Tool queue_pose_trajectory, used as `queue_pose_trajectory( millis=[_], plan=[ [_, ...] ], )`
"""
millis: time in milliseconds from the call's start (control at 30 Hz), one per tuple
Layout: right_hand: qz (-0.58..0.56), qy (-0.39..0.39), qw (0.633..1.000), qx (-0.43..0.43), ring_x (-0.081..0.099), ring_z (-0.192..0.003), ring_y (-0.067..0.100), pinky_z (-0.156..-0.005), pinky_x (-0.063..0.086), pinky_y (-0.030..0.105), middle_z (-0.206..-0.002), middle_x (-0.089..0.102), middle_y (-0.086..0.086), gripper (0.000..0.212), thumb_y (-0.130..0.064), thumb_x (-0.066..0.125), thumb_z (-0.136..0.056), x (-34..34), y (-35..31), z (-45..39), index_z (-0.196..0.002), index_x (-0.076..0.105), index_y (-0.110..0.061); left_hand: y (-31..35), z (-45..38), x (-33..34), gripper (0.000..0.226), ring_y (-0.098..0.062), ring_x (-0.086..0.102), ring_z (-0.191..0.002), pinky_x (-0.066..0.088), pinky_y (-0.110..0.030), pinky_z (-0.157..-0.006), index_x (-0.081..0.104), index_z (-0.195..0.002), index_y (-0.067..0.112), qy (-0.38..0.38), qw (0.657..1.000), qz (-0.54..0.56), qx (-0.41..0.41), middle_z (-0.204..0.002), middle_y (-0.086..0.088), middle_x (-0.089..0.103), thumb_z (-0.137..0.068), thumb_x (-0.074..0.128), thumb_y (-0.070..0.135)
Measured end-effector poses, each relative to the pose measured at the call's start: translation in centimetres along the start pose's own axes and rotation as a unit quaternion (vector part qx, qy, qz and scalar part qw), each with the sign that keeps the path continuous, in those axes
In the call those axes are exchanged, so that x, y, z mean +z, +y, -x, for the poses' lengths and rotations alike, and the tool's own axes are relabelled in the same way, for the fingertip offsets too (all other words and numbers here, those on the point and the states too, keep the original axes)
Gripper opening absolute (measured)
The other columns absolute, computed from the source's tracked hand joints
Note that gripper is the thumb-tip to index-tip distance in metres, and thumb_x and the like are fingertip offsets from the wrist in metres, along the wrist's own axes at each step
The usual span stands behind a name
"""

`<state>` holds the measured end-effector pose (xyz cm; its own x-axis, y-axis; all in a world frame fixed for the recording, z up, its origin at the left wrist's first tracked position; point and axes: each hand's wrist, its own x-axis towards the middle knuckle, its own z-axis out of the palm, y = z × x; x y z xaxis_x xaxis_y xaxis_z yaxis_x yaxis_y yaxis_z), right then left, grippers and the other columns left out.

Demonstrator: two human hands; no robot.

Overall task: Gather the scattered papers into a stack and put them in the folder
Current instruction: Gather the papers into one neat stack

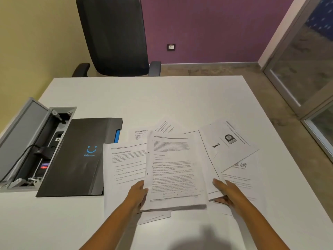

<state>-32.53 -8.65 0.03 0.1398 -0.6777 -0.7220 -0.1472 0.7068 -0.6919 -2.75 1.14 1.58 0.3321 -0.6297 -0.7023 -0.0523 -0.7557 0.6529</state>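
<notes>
Papers point(173, 165) lie fanned out on the white table point(162, 98), just right of the black folder point(75, 159), and their left edge overlaps the folder's lower right corner. Both hands hold a thin bundle of printed sheets from the pile. The left hand point(137, 193) grips the bundle's lower left edge, thumb on top and fingers tucked under. The right hand point(225, 191) is at the lower right edge, thumb on the top sheet and fingers curled beneath the pages. Right of the folder, beyond the bundle, 1 sheet with a dark picture point(229, 141) lies tilted. The folder is shut, flat on the table, with a blue smile mark on its cover. Touching the folder's left side is an open grey cable box point(32, 141) set into the table. Beyond the folder, behind the table, stands a black office chair point(113, 37).
</notes>
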Motion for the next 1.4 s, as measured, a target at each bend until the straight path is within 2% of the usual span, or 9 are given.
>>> queue_pose_trajectory(
  millis=[100,267,400,533,833,933,1200,1300,1400],
  plan=[
    [0.032,-0.039,0.999,-0.018,0.072,-0.087,0.020,-0.075,0.058,0.032,-0.098,0.076,0.002,0.028,-0.023,0.070,-0.081,1.0,-0.5,0.4,-0.108,0.063,-0.018,0.4,0.1,1.0,0.031,-0.033,0.059,-0.106,0.049,-0.035,-0.088,0.053,-0.121,-0.001,0.017,0.999,-0.015,0.026,-0.122,-0.022,0.061,-0.091,0.045,-0.002],
    [0.056,-0.045,0.996,-0.052,0.069,-0.076,0.012,-0.053,0.056,0.023,-0.090,0.071,0.001,0.021,-0.002,0.062,-0.085,2.2,-2.5,1.5,-0.099,0.060,-0.018,1.3,0.0,2.0,0.028,-0.030,0.059,-0.107,0.048,-0.035,-0.090,0.056,-0.118,0.001,0.009,0.999,-0.012,0.037,-0.120,-0.018,0.062,-0.090,0.049,0.003],
    [0.089,-0.037,0.990,-0.102,0.069,-0.085,0.023,-0.075,0.058,0.035,-0.093,0.074,0.008,0.018,-0.006,0.062,-0.084,2.3,-4.6,3.1,-0.101,0.064,-0.012,1.5,0.3,2.2,0.033,-0.028,0.062,-0.109,0.049,-0.039,-0.096,0.055,-0.122,0.006,-0.056,0.994,0.082,0.042,-0.123,-0.013,0.063,-0.091,0.056,0.016],
    [0.091,-0.080,0.980,-0.161,0.070,-0.080,0.021,-0.073,0.057,0.029,-0.084,0.074,0.003,0.014,-0.007,0.064,-0.080,3.6,-7.8,5.4,-0.092,0.066,-0.015,1.7,0.7,2.9,0.036,-0.026,0.069,-0.096,0.058,-0.036,-0.067,0.062,-0.115,0.014,-0.163,0.955,0.244,-0.053,-0.110,-0.009,0.071,-0.083,0.066,0.031],
    [-0.010,-0.198,0.953,-0.229,0.066,-0.080,0.018,-0.068,0.058,0.025,-0.086,0.069,0.006,0.020,-0.004,0.062,-0.080,6.3,-12.5,10.2,-0.098,0.062,-0.013,3.1,-0.5,2.1,0.037,-0.025,0.073,-0.085,0.057,-0.042,-0.071,0.077,-0.091,0.014,-0.251,0.886,0.389,-0.016,-0.094,-0.009,0.076,-0.058,0.086,0.025],
    [-0.030,-0.205,0.957,-0.204,0.067,-0.083,0.019,-0.070,0.059,0.026,-0.090,0.070,0.008,0.022,0.002,0.056,-0.085,5.8,-11.1,10.6,-0.101,0.062,-0.012,3.4,0.0,3.3,0.030,-0.027,0.070,-0.093,0.057,-0.045,-0.073,0.073,-0.099,0.009,-0.292,0.865,0.409,-0.016,-0.103,-0.013,0.072,-0.070,0.077,0.013],
    [0.032,-0.069,0.976,-0.202,0.069,-0.079,0.018,-0.067,0.057,0.026,-0.088,0.072,0.007,0.020,-0.003,0.056,-0.085,3.5,-8.7,10.7,-0.094,0.065,-0.020,1.3,0.5,4.2,0.017,-0.036,0.067,-0.087,0.046,-0.058,-0.094,0.060,-0.100,0.007,-0.232,0.922,0.297,-0.084,-0.086,-0.018,0.073,-0.093,0.046,0.001],
    [0.110,0.002,0.960,-0.257,0.061,-0.077,0.019,-0.077,0.054,0.037,-0.081,0.066,0.003,0.021,-0.005,0.056,-0.085,3.4,-10.3,10.8,-0.085,0.062,-0.026,0.7,0.7,3.6,0.021,-0.038,0.068,-0.090,0.058,-0.048,-0.072,0.054,-0.108,0.011,-0.221,0.941,0.237,-0.095,-0.102,-0.021,0.069,-0.094,0.042,0.000],
    [0.127,-0.004,0.941,-0.315,0.064,-0.069,0.003,-0.065,0.052,0.021,-0.068,0.069,-0.012,0.026,-0.005,0.056,-0.086,3.9,-12.5,11.2,-0.081,0.063,-0.030,-0.4,0.7,3.1,0.030,-0.035,0.068,-0.091,0.061,-0.036,-0.058,0.045,-0.121,0.013,-0.213,0.959,0.163,-0.092,-0.114,-0.020,0.064,-0.094,0.039,0.001]
  ],
)
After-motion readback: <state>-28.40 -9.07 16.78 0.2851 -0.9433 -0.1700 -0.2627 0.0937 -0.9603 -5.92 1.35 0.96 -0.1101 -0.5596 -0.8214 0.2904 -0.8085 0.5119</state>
